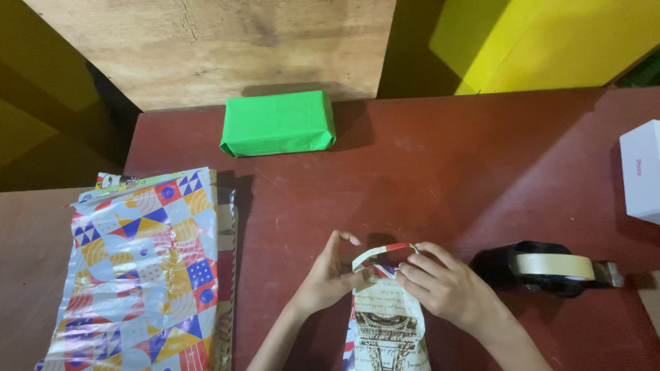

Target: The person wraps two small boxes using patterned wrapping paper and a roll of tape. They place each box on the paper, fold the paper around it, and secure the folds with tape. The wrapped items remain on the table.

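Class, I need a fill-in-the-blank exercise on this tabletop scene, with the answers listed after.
1. The wrapped box at the table's far edge is ____.
2. Both hands, left and right, pinch a paper ____.
3. The tape dispenser lies to the ____ of the hands.

Answers: green; strip; right

Green wrapped box [278,123] at table's far edge; white box [643,180] at right.

A narrow piece of printed wrapping paper [385,328], cream with a brown tower drawing and red-and-blue striped edging, lies on the worktop's near edge; its far end is curled upward into a loop.
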